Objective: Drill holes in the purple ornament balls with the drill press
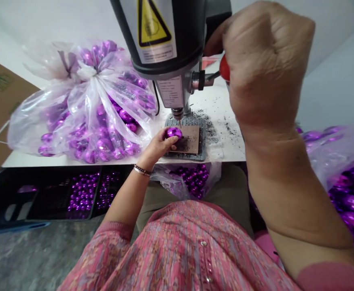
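My left hand (161, 144) reaches forward and low, gripping the purple ball (174, 133) over the brown board (193, 139), just below the drill bit (180, 123). My right hand (264, 64) is raised high, curled tightly around the red knob (224, 70).

Two hands (160, 145) (264, 64), one drill press (186, 36)

On the white tabletop (231, 139), ball-filled translucent plastic bagging (94, 87) is set left of the grey-and-black metal drill press (189, 36). On the press's grey metal base (202, 141), a flat brown board (192, 139) is laid, a faceted purple ball (174, 132) being held at the board's left. Black plastic crates (47, 202) are placed below, leftward.
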`<action>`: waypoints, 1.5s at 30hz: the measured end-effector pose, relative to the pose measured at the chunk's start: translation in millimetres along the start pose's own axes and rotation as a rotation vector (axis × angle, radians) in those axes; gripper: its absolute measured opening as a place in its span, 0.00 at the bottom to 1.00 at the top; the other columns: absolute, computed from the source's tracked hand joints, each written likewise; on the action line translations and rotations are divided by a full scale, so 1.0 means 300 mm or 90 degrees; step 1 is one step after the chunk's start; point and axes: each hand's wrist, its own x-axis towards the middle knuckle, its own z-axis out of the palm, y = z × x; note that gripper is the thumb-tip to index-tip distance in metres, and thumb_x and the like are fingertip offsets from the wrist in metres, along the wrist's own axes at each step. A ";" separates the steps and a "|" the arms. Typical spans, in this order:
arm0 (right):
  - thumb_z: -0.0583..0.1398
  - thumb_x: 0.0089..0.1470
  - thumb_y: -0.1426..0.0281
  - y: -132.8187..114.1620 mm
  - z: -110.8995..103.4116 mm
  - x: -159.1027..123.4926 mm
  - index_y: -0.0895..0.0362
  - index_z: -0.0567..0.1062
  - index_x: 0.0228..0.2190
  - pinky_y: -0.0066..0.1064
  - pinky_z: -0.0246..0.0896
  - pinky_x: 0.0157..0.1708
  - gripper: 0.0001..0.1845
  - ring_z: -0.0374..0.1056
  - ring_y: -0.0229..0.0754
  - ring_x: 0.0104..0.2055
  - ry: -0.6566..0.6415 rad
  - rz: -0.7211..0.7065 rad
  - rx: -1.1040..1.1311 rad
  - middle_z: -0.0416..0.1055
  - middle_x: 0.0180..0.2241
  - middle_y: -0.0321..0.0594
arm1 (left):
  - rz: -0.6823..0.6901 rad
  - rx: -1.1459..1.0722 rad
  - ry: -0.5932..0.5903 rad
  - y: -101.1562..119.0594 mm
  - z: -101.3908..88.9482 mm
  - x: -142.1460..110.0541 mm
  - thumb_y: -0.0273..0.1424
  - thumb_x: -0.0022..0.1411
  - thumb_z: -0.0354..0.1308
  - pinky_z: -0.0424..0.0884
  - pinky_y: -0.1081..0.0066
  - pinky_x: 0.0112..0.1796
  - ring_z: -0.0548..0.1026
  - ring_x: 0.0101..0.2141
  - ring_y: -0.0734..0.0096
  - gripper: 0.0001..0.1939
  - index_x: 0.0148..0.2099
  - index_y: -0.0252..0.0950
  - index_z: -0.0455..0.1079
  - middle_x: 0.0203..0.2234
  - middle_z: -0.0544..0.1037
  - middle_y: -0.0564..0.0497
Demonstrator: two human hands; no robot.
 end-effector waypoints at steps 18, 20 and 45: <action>0.47 0.65 0.69 0.005 -0.031 -0.007 0.64 0.74 0.26 0.18 0.44 0.34 0.23 0.53 0.16 0.28 -0.086 -0.020 0.034 0.56 0.22 0.32 | 0.152 0.513 -0.043 0.062 0.029 0.047 0.33 0.57 0.64 0.72 0.64 0.54 0.77 0.49 0.61 0.34 0.67 0.38 0.67 0.54 0.79 0.46; 0.47 0.65 0.70 -0.001 -0.032 -0.008 0.64 0.74 0.25 0.18 0.44 0.33 0.23 0.52 0.15 0.28 -0.091 -0.013 0.026 0.55 0.21 0.32 | 0.157 0.521 -0.039 0.052 0.032 0.050 0.33 0.58 0.62 0.72 0.63 0.55 0.77 0.50 0.60 0.34 0.67 0.39 0.66 0.55 0.79 0.46; 0.45 0.66 0.71 0.021 -0.035 -0.040 0.64 0.68 0.23 0.16 0.46 0.35 0.23 0.53 0.15 0.29 -0.084 -0.050 -0.026 0.56 0.22 0.33 | 0.174 0.335 0.000 -0.003 0.056 0.128 0.32 0.53 0.67 0.72 0.62 0.52 0.77 0.47 0.60 0.24 0.54 0.36 0.73 0.46 0.80 0.47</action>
